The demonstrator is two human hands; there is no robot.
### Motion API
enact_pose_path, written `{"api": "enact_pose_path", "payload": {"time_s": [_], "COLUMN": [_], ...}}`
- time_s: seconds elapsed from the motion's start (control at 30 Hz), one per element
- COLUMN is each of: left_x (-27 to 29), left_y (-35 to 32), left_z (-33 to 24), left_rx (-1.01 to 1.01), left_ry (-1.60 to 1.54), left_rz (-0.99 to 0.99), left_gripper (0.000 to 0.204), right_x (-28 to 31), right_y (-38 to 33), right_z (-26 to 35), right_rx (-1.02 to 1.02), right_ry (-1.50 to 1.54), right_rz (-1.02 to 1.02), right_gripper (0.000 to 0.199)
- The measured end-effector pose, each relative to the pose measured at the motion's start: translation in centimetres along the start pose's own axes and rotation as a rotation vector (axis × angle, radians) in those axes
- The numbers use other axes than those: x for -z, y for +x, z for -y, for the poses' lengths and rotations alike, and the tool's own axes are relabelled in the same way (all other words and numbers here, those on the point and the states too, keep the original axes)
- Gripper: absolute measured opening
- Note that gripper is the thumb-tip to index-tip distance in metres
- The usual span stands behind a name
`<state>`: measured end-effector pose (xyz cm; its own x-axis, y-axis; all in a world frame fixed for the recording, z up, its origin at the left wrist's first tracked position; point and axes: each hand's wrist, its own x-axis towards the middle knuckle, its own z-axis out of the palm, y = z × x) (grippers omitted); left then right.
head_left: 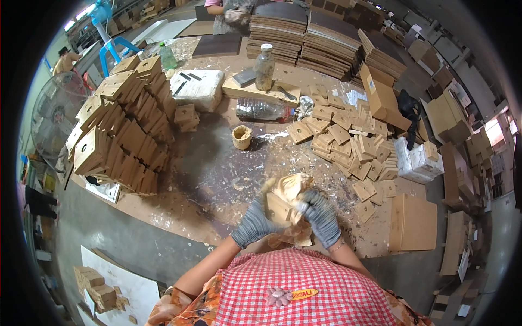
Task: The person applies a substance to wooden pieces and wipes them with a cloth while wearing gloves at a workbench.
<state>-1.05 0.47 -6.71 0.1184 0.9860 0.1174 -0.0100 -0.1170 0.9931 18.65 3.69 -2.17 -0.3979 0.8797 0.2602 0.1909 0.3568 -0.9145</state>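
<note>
My left hand (253, 220) and my right hand (321, 216) both wear grey gloves. Between them they hold a small square wooden block (278, 208) wrapped in a crumpled tan cloth (291, 190), close to my chest above the near edge of the workbench (217, 179). The left hand grips the block from the left. From the right, the other hand presses the cloth against it. A loose heap of similar flat wooden blocks (348, 144) lies on the bench to the right of my hands.
A tall stack of wooden blocks (122, 125) fills the bench's left side. A small round cup (242, 137), a lying plastic bottle (261, 110) and an upright bottle (265, 67) sit beyond my hands. Stacked boards (321, 41) and another person (231, 13) are at the far end.
</note>
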Motion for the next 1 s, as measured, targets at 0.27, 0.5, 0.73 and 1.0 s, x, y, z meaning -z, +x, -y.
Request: {"api": "enact_pose_path", "payload": {"time_s": [0.27, 0.5, 0.73, 1.0], "left_x": [-0.3, -1.7, -0.6, -0.8], "left_y": [0.8, 0.2, 0.7, 0.5], "left_z": [-0.9, -1.4, -2.8, -3.5], "left_rx": [-0.239, -0.198, 0.388, 0.807], "left_ry": [0.128, 0.04, -0.631, -0.807], "left_rz": [-0.059, -0.152, -0.139, -0.264], "left_gripper": [0.115, 0.114, 0.075, 0.037], "right_x": [1.8, 0.7, 2.0, 3.1], "right_y": [0.2, -0.4, -0.8, -1.3], "right_z": [2.8, 1.5, 0.2, 0.1], "right_rx": [-0.311, -0.208, -0.307, -0.372], "right_ry": [0.336, 0.166, 0.109, 0.103], "right_rz": [-0.075, -0.063, -0.206, -0.207], "right_gripper": [0.021, 0.019, 0.022, 0.022]}}
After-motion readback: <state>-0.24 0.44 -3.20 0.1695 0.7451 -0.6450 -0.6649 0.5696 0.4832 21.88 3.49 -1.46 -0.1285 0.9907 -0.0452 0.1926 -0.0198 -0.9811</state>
